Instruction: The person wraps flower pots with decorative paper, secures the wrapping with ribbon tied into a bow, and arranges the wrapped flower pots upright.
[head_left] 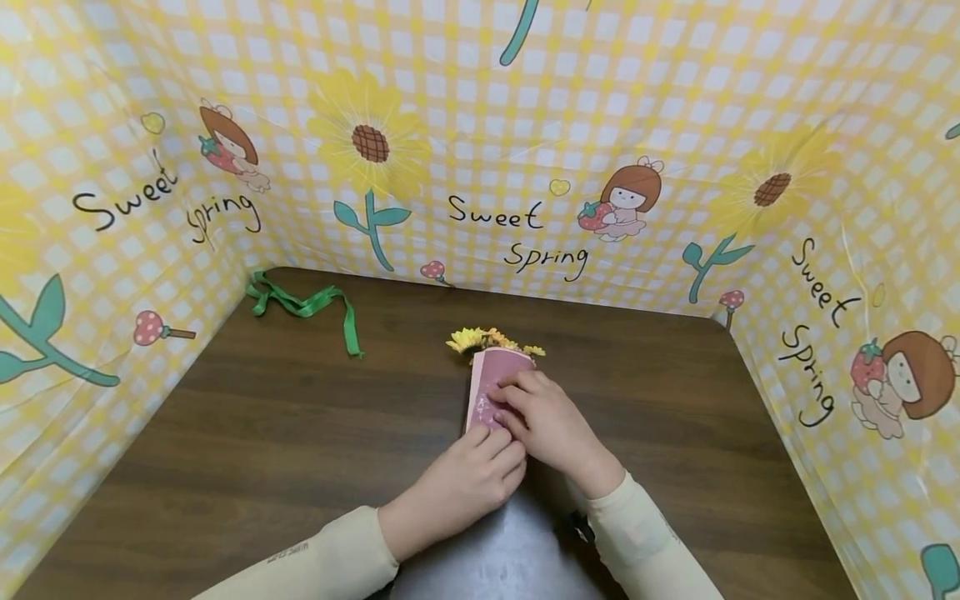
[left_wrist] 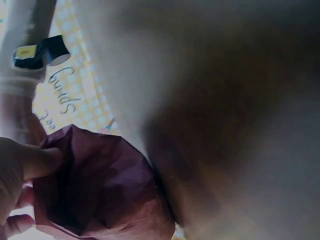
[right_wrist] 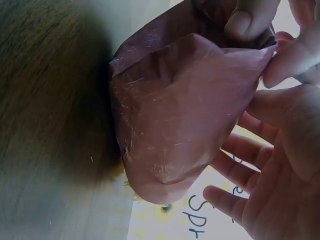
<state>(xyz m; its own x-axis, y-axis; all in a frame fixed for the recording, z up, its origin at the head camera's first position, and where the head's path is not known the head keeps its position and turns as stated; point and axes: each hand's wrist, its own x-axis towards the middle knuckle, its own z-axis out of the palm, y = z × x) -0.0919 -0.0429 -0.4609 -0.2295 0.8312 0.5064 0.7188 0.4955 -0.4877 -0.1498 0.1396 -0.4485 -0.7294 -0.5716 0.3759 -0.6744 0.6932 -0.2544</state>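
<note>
A small bouquet of yellow artificial-looking flowers (head_left: pixel 487 339) pokes out of the far end of pink wrapping paper (head_left: pixel 501 367), which lies on the table. My left hand (head_left: pixel 468 479) pinches the paper's near edge; the left wrist view shows its thumb pressed against the folded paper (left_wrist: pixel 110 185). Over the face and right side of the wrap lies my right hand (head_left: pixel 551 421), its fingers fairly straight and touching the paper. In the right wrist view, the near end of the wrap (right_wrist: pixel 175 110) gapes in a fold. The flower stems are hidden.
A green ribbon (head_left: pixel 303 302) lies loosely at the table's back left. Yellow checked cloth (head_left: pixel 480 108) with printed flowers and lettering walls the dark wooden table (head_left: pixel 300 433) at the back and both sides. A black camera (left_wrist: pixel 56 50) sits on the right wrist.
</note>
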